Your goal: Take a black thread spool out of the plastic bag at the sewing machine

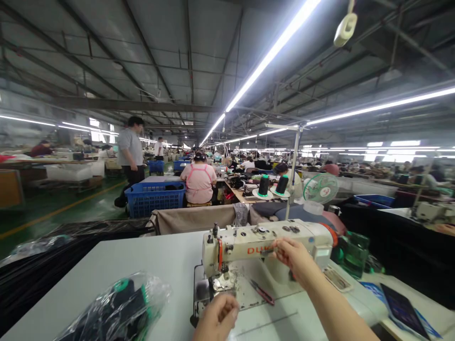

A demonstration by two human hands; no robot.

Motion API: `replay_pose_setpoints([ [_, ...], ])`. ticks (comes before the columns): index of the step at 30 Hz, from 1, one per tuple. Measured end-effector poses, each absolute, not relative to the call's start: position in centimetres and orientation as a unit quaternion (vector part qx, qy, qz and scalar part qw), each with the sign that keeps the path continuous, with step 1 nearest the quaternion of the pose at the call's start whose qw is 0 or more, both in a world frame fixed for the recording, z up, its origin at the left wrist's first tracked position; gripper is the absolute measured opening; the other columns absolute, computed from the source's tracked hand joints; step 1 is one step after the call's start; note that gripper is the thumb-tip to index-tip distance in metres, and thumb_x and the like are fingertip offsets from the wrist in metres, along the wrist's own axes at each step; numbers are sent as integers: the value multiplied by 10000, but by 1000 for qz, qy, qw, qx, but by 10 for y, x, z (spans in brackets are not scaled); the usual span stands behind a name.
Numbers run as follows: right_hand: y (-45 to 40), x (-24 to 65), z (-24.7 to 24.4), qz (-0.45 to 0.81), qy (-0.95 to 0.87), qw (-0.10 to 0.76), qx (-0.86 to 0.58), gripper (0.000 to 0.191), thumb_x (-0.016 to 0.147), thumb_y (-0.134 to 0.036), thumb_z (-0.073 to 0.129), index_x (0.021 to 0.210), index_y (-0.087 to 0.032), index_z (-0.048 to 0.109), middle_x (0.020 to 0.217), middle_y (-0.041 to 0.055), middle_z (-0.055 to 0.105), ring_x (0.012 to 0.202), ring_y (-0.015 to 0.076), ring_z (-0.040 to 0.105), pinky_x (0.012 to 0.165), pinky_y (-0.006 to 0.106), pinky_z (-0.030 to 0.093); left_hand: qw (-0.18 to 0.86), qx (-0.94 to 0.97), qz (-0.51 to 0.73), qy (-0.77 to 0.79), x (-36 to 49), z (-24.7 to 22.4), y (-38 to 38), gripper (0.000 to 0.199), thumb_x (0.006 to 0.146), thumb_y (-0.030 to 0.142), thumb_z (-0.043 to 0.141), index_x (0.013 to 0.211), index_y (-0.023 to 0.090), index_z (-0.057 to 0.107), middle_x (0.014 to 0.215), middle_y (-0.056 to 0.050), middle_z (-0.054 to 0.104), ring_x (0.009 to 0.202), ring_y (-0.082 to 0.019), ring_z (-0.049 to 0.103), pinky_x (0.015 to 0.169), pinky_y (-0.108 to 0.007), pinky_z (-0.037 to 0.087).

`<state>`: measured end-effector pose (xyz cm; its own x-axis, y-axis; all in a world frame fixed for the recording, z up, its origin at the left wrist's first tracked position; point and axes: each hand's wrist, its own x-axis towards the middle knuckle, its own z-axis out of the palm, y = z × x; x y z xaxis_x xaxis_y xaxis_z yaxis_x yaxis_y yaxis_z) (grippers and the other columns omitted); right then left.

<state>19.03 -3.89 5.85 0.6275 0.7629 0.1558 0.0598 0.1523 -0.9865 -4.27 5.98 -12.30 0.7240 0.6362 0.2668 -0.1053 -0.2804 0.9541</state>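
A white sewing machine (pixel 302 233) with orange trim stands on a pale table (pixel 149 251). In front of its arm, my right hand (pixel 292 258) is closed in a pinch on a small, thin greyish item, too blurred to name. My left hand (pixel 217 318) is low, just in front of the needle area, with its fingers curled together; whatever they hold, if anything, is hidden. Red-handled snips (pixel 265 294) lie on the machine bed between the hands. A clear plastic bag (pixel 121 303) with dark and green contents rests at the left of the table.
Two black thread cones (pixel 263 185) stand behind the machine, near a green fan (pixel 321 188). At the right are a green jar (pixel 355 254) and a phone (pixel 403 309). Beyond are a blue basket (pixel 154 198), a seated person (pixel 199 182) and a standing person (pixel 131 149).
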Motion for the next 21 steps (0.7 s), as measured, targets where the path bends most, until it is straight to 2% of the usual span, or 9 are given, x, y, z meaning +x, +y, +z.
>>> replay_pose_setpoints([
  [3,-45,169,54,358,-295,725,-510,257,641,-286,826,761,-116,677,539,-73,451,521,49,433,722,222,572,556,745,340,141,-22,-86,47,347,938,359,566,1212,168,658,1098,-99,655,916,-183,603,822,-293,449],
  [5,-48,157,50,412,-262,745,-455,216,686,-214,842,786,-99,689,557,-66,463,522,43,458,717,200,587,581,732,336,121,-6,-70,41,456,917,305,581,1358,190,584,1342,-136,580,1052,-205,605,865,-303,475],
  [8,-50,145,46,490,-179,768,-372,60,805,-75,744,795,-70,685,581,-50,477,530,40,499,743,186,605,623,692,355,82,20,-54,35,645,860,237,619,1488,205,474,1544,-161,432,1205,-251,583,930,-339,509],
  [10,-50,139,45,529,-123,778,-315,100,876,-13,645,788,-51,674,599,-30,501,544,39,521,770,187,613,639,667,379,49,36,-45,32,658,836,223,656,1475,201,500,1569,-158,422,1308,-286,541,1005,-373,504],
  [13,-50,133,48,550,-69,790,-261,163,938,-9,570,810,-43,665,613,-20,529,544,41,531,777,201,627,669,629,396,19,51,-30,29,535,881,335,713,1379,191,585,1523,-152,500,1407,-308,478,1143,-420,427],
  [15,-49,130,51,554,-52,792,-250,165,960,-30,559,830,-48,660,613,-22,535,539,42,533,762,206,634,683,608,404,25,58,-22,27,504,910,488,706,1296,173,633,1439,-156,575,1362,-302,521,1189,-436,374],
  [18,-48,132,50,563,-51,786,-251,135,955,-19,562,864,-64,651,636,-19,559,558,45,562,765,210,640,709,566,420,24,69,-17,24,496,860,623,718,992,146,698,1084,-119,682,1092,-261,617,1088,-426,441],
  [20,-46,138,43,567,-75,777,-262,112,909,9,612,912,-93,657,667,-21,592,614,54,616,805,211,644,749,501,434,-3,76,-19,25,501,771,638,788,766,161,632,869,-68,631,912,-219,592,963,-400,490],
  [21,-45,144,38,570,-105,771,-263,134,878,12,656,938,-107,663,697,-16,617,671,64,655,846,210,642,754,486,442,-14,78,-20,26,501,739,625,818,734,167,616,856,-62,622,906,-213,582,952,-391,489],
])
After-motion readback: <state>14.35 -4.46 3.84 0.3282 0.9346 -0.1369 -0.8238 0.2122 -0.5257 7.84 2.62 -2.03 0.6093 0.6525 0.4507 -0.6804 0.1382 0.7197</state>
